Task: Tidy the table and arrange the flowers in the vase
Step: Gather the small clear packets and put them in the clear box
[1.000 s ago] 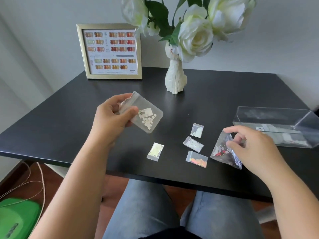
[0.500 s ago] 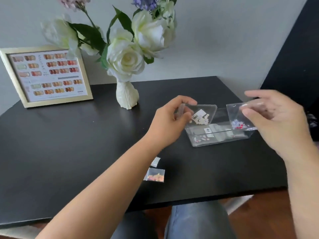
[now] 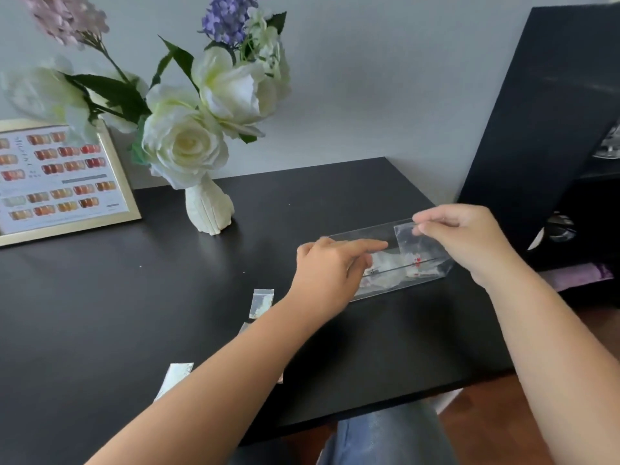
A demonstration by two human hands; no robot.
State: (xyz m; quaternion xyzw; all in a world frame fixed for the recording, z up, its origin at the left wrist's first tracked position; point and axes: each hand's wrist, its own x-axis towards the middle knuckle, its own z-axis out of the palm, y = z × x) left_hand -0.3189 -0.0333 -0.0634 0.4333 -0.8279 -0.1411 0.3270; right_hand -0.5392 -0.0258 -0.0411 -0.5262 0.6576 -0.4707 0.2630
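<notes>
1. The left hand (image 3: 330,263), which half a second ago pinched a clear packet of pale pieces above the clear box (image 3: 399,263), now carries nothing — its forefinger lies stretched along the box's open top, the other fingers loosely curled. Packets rest inside the box; which one is the released packet cannot be told.
2. The right hand (image 3: 466,239) has come down to the box's far end and pinches the top edge of a second packet (image 3: 411,241) between thumb and forefinger, its lower part dipping into the box.
3. Judgement: one packet is stowed, a second is about to follow.
4. Loose packets (image 3: 261,302) still lie on the black table (image 3: 134,313) beside the left forearm — tidying is unfinished.
5. The flowers (image 3: 188,146) stand in the white vase (image 3: 208,209), well apart from both hands.
</notes>
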